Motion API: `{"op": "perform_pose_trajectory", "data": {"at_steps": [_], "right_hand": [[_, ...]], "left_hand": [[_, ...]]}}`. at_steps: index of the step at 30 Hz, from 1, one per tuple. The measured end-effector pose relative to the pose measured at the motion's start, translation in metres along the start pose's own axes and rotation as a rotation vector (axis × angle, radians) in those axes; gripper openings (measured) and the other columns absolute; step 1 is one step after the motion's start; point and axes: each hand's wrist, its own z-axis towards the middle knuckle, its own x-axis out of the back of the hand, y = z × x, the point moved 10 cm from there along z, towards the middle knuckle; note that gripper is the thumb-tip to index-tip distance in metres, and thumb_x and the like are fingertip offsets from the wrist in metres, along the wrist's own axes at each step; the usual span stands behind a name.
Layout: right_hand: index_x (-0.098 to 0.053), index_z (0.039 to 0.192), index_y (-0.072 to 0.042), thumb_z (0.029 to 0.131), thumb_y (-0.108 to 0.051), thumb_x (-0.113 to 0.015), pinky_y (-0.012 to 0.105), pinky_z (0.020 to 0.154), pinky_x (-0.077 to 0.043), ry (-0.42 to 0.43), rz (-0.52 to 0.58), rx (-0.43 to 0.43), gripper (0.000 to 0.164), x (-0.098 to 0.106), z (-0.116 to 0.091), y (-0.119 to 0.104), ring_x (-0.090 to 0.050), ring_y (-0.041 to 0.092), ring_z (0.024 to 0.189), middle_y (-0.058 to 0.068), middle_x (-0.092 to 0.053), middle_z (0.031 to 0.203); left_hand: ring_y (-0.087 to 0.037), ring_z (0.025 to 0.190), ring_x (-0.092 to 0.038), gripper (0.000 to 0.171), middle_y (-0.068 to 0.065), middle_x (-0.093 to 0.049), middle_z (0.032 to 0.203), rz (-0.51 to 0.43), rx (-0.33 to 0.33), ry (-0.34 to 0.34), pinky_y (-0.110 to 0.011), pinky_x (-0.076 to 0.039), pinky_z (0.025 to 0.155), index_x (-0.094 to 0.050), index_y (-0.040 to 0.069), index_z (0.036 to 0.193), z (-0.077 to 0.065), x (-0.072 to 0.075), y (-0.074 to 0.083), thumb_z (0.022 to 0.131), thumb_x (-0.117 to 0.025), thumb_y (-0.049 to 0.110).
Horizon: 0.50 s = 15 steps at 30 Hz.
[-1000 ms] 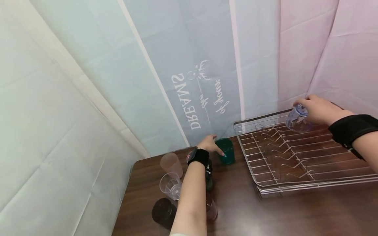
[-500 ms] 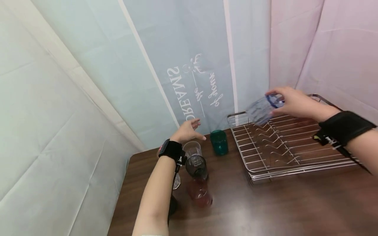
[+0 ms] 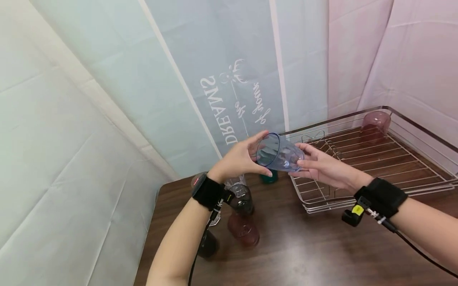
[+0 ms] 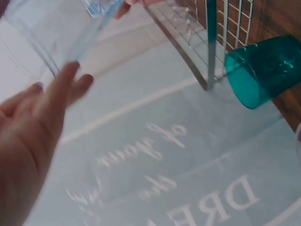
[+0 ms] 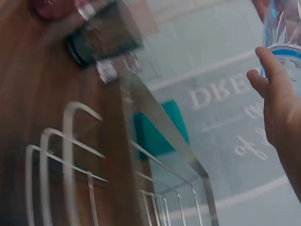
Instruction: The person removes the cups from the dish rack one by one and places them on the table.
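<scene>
A clear blue tumbler [image 3: 286, 155] is held on its side above the table, its blue-edged mouth facing left. My left hand [image 3: 237, 159] spans that mouth, thumb below and fingers behind the rim. At the base end, my right hand [image 3: 327, 169] grips it with thumb and fingers. The left wrist view has the left hand [image 4: 33, 132] blurred, fingertips at the rim. In the right wrist view the right hand [image 5: 282, 99] overlaps the tumbler's base. Partly hidden behind the tumbler in the head view, a green tumbler [image 3: 269, 177] stands on the table.
A metal wire dish rack [image 3: 311, 208] fills the table's right side, with a pink cup [image 3: 375, 125] in its far corner. Below the left wrist are a smoky grey cup [image 3: 241, 200], a red cup [image 3: 244, 230] and a black cup [image 3: 208, 244]. Fabric hangs behind.
My right hand has brought the blue tumbler left from over the rack, turning it sideways. The left hand has left the green tumbler, drawn back, then come up to the blue one's rim.
</scene>
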Motion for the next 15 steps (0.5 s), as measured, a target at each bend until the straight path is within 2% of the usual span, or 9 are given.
{"op": "perform_pose_trajectory", "data": {"at_steps": [1, 3, 6, 8, 9, 11, 12, 13, 15], "right_hand": [[-0.026, 0.146, -0.010, 0.105, 0.000, -0.052, 0.046, 0.107, -0.048, -0.017, -0.015, -0.016, 0.049, -0.004, -0.002, 0.003, -0.060, 0.024, 0.122, 0.016, -0.044, 0.139], [-0.025, 0.149, -0.006, 0.104, -0.001, -0.055, 0.046, 0.106, -0.049, -0.040, -0.126, -0.047, 0.053, -0.008, -0.008, 0.004, -0.060, 0.022, 0.123, 0.019, -0.042, 0.143], [-0.029, 0.151, 0.000, 0.102, -0.003, -0.060, 0.040, 0.101, -0.053, -0.013, -0.440, -0.064, 0.058, 0.007, -0.021, -0.013, -0.061, 0.017, 0.122, 0.025, -0.041, 0.149], [-0.034, 0.151, 0.000, 0.100, -0.006, -0.065, 0.030, 0.093, -0.054, 0.076, -0.705, -0.044, 0.060, 0.036, -0.031, -0.036, -0.062, 0.011, 0.118, 0.025, -0.045, 0.149], [-0.035, 0.152, 0.000, 0.100, -0.009, -0.067, 0.025, 0.089, -0.053, 0.140, -0.821, -0.044, 0.061, 0.055, -0.036, -0.049, -0.061, 0.014, 0.119, 0.026, -0.045, 0.149], [-0.035, 0.152, 0.003, 0.101, -0.015, -0.068, 0.015, 0.080, -0.049, 0.286, -0.989, -0.065, 0.064, 0.099, -0.046, -0.073, -0.059, 0.026, 0.122, 0.031, -0.045, 0.147], [-0.034, 0.152, 0.005, 0.100, -0.018, -0.069, 0.011, 0.076, -0.045, 0.357, -1.052, -0.076, 0.067, 0.121, -0.051, -0.083, -0.056, 0.035, 0.123, 0.034, -0.044, 0.146], [-0.033, 0.152, 0.008, 0.100, -0.020, -0.070, 0.012, 0.070, -0.044, 0.422, -1.109, -0.095, 0.070, 0.142, -0.056, -0.091, -0.054, 0.043, 0.121, 0.038, -0.043, 0.144], [-0.029, 0.149, 0.016, 0.099, -0.022, -0.070, 0.023, 0.077, -0.050, 0.496, -1.210, -0.137, 0.075, 0.176, -0.064, -0.097, -0.049, 0.058, 0.115, 0.046, -0.037, 0.140]], "left_hand": [[-0.017, 0.137, -0.050, 0.102, -0.002, -0.045, 0.157, 0.072, -0.002, 0.002, -0.032, -0.052, 0.103, -0.035, 0.013, 0.161, -0.004, -0.001, 0.004, 0.076, -0.091, 0.002], [-0.017, 0.127, -0.059, 0.099, -0.006, -0.055, 0.146, 0.193, 0.001, -0.002, -0.028, -0.056, 0.094, -0.042, 0.012, 0.157, -0.012, -0.004, 0.008, 0.073, -0.095, 0.007], [-0.019, 0.118, -0.064, 0.097, -0.008, -0.060, 0.138, 0.268, 0.069, -0.045, -0.024, -0.057, 0.086, -0.045, 0.012, 0.154, -0.024, -0.014, -0.004, 0.071, -0.095, 0.009], [-0.019, 0.117, -0.065, 0.097, -0.010, -0.060, 0.138, 0.329, 0.129, -0.094, -0.022, -0.057, 0.083, -0.045, 0.011, 0.154, -0.033, -0.022, -0.019, 0.071, -0.096, 0.011], [-0.018, 0.117, -0.064, 0.097, -0.009, -0.060, 0.138, 0.367, 0.162, -0.120, -0.021, -0.056, 0.082, -0.045, 0.011, 0.154, -0.038, -0.027, -0.028, 0.071, -0.096, 0.012], [-0.015, 0.111, -0.065, 0.097, -0.008, -0.064, 0.133, 0.458, 0.207, -0.161, -0.019, -0.055, 0.079, -0.046, 0.010, 0.154, -0.045, -0.034, -0.042, 0.072, -0.096, 0.014], [-0.013, 0.101, -0.066, 0.097, -0.008, -0.068, 0.121, 0.494, 0.224, -0.183, -0.018, -0.053, 0.074, -0.045, 0.009, 0.154, -0.048, -0.038, -0.049, 0.072, -0.096, 0.014], [-0.011, 0.092, -0.065, 0.097, -0.007, -0.070, 0.109, 0.522, 0.232, -0.205, -0.017, -0.051, 0.070, -0.045, 0.008, 0.154, -0.051, -0.043, -0.054, 0.072, -0.096, 0.014], [-0.007, 0.074, -0.059, 0.097, -0.002, -0.068, 0.086, 0.568, 0.241, -0.246, -0.016, -0.047, 0.065, -0.045, 0.006, 0.154, -0.055, -0.054, -0.063, 0.072, -0.096, 0.013]]}}
